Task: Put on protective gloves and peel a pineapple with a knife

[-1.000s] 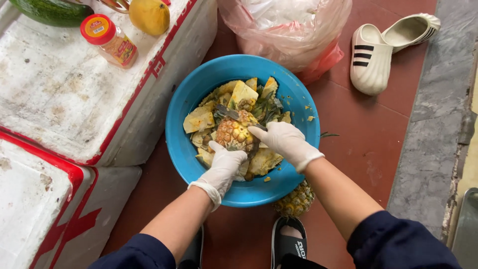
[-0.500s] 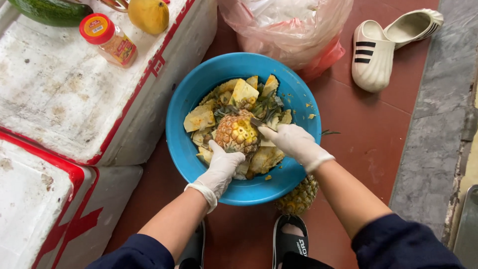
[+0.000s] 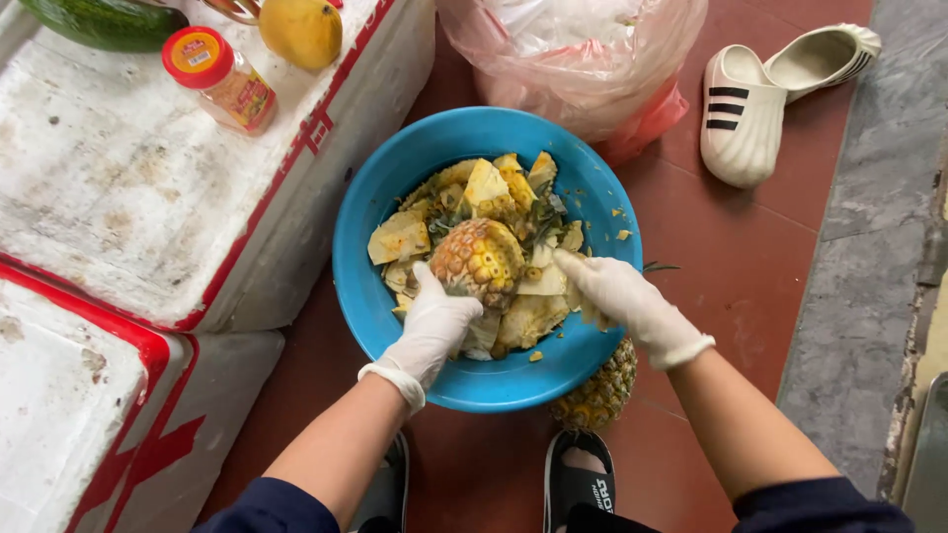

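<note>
A round blue plastic basin (image 3: 370,202) sits on the red tiled floor (image 3: 731,266), heaped with yellow pineapple peelings (image 3: 400,240). In the middle of the basin, on top of the peelings, a partly peeled pineapple (image 3: 481,259) is held by the white-gloved left hand (image 3: 434,324), whose grip is curled around the fruit's near side, thumb and fingers pressed against the rind. The white-gloved right hand (image 3: 620,298) is at the basin's right inner edge, just beside the pineapple; its grip is closed, and whether it holds a blade or a strip of peel I cannot tell.

Under the basin's near right rim a second, whole pineapple (image 3: 597,390) lies on the floor, partly hidden by the basin. Left of the basin stand two white foam boxes with red trim (image 3: 128,197); the farther one carries a small jar with a red lid (image 3: 219,81), a yellow fruit (image 3: 301,32) and a dark green vegetable (image 3: 99,22). Behind the basin lies a pink plastic bag (image 3: 583,59), and to the right of that a pair of white clogs with black stripes (image 3: 746,114).
</note>
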